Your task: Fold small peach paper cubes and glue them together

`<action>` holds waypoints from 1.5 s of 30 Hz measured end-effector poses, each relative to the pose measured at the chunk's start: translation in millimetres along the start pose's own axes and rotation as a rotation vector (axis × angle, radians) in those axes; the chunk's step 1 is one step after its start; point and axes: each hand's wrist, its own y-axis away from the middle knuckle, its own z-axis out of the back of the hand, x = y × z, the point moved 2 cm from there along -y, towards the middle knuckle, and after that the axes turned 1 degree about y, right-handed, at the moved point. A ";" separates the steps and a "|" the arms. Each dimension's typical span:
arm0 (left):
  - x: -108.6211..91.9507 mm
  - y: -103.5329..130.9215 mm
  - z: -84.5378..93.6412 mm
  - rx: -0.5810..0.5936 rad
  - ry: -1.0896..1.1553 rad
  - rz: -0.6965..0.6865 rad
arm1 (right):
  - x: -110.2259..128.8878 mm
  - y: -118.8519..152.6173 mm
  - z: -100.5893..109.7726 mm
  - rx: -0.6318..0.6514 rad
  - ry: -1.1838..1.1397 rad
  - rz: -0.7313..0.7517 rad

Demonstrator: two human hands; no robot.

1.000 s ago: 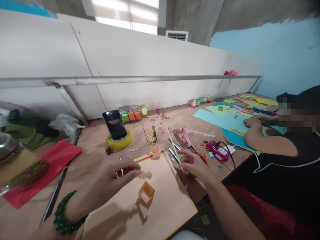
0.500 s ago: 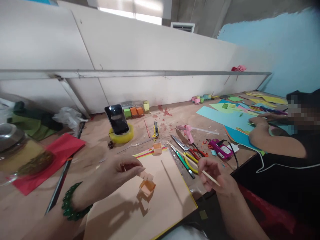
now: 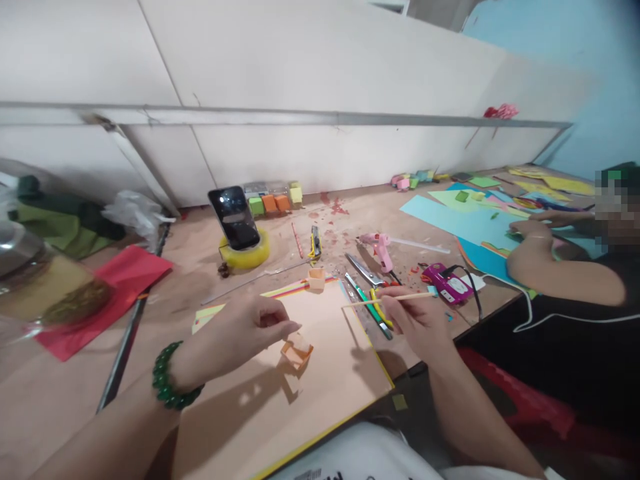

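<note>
My left hand [image 3: 257, 327], with a green bead bracelet [image 3: 170, 377] at the wrist, is closed in a pinch on the upper flap of a small peach paper box [image 3: 297, 355]. The box hangs tilted just over a stack of peach paper [image 3: 240, 420], casting a shadow on it. In my right hand [image 3: 413, 323] a thin wooden stick [image 3: 364, 303] is gripped between thumb and fingers, lying nearly level with its tip toward the left. A second small peach paper box [image 3: 315, 279] sits at the far edge of the stack.
Scissors [image 3: 365, 270], a green cutter [image 3: 370, 307] and a pink glue gun [image 3: 380, 250] lie beyond my right hand. A phone [image 3: 234, 217] leans on a yellow tape roll [image 3: 245, 250]. A glass jar [image 3: 45, 287] stands left. Another person's arm [image 3: 560, 273] is at the right.
My right hand has turned the stick from a downward slant to nearly level, its tip now nearer the box. The box and its flap have tilted slightly in my left hand. The view has shifted downward.
</note>
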 end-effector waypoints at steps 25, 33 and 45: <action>-6.1 -7.8 -17.1 0.059 -0.168 0.035 | 47.2 17.5 -51.8 0.317 0.055 0.436; -3.6 -9.6 -18.2 0.079 -0.204 0.063 | 42.4 18.6 -65.1 0.360 0.107 0.516; 0.9 -6.4 -19.2 0.244 -0.324 -0.027 | 39.5 16.2 -72.0 0.335 0.096 0.545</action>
